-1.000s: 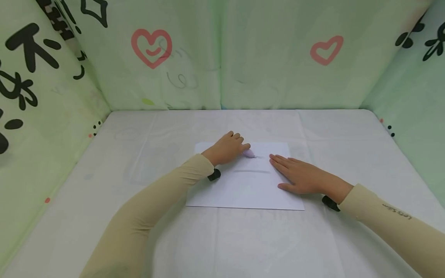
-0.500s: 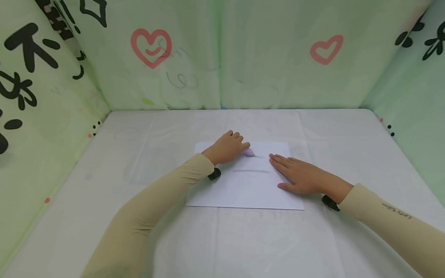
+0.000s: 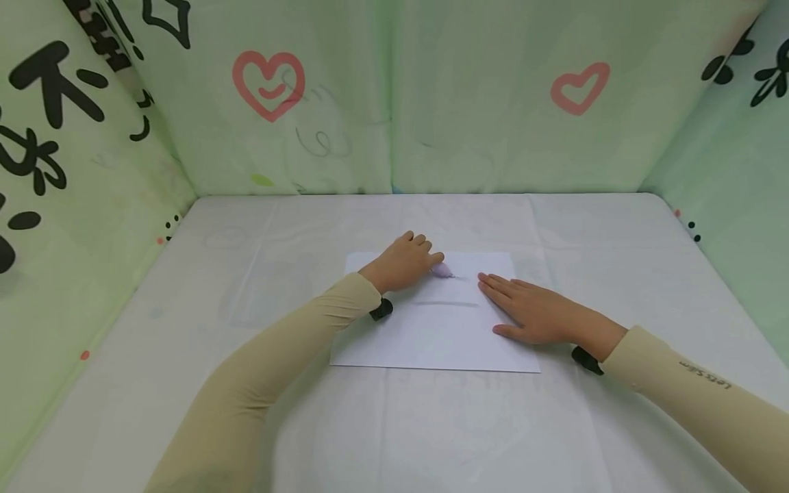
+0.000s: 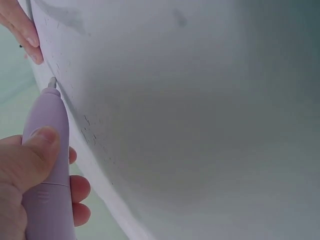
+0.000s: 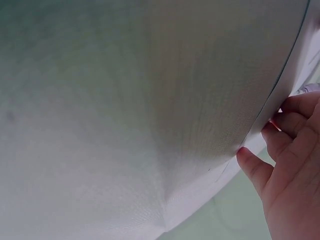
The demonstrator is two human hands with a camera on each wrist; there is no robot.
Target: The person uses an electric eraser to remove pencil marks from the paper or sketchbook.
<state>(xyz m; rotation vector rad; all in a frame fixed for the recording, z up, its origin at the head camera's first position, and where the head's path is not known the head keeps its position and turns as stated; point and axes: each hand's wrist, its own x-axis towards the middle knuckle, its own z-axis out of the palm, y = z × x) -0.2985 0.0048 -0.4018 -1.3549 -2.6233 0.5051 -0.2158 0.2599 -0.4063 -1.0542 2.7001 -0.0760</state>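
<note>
My left hand (image 3: 403, 263) grips a lilac electric eraser (image 4: 55, 120), thumb on one side and fingers wrapped round the other. Its pale tip points right, down at a white sheet of paper (image 3: 431, 346), where a faint line runs on from it. Dark crumbs (image 4: 90, 137) lie scattered on the sheet in the left wrist view. My right hand (image 3: 536, 311) rests flat on the sheet's right side, fingers straight and thumb spread. Between the hands, slightly nearer to me, a grey stroke (image 3: 446, 303) crosses the paper.
A white cloth (image 3: 308, 424) covers the table under the paper. Green printed curtains (image 3: 462, 137) stand along the back and both sides. Black wrist cameras (image 3: 587, 360) sit under both wrists.
</note>
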